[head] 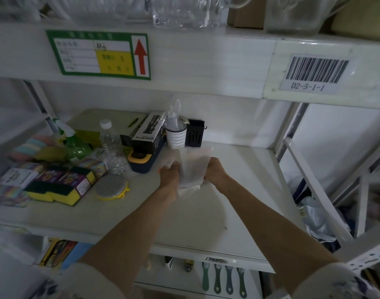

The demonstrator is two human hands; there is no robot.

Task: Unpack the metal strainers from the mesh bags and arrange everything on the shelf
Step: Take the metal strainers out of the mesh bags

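A white, see-through mesh bag [192,169] is held up over the middle of the white shelf [245,190]. My left hand [169,172] grips its left edge and my right hand [215,170] grips its right edge. The bag hangs between them, its lower corner [189,189] touching the shelf. A thin reddish rim shows under the bag near my right hand; whether a metal strainer is inside I cannot tell, as the bag is blurred.
Left of my hands lie a round silver scourer [111,187], yellow-green sponge packs [61,186], a clear plastic bottle [109,139], a green spray bottle [72,141], a black spray-bottle box [148,134], a white perforated cup [176,138] and a black holder [195,133]. An upper shelf beam [206,59] hangs overhead.
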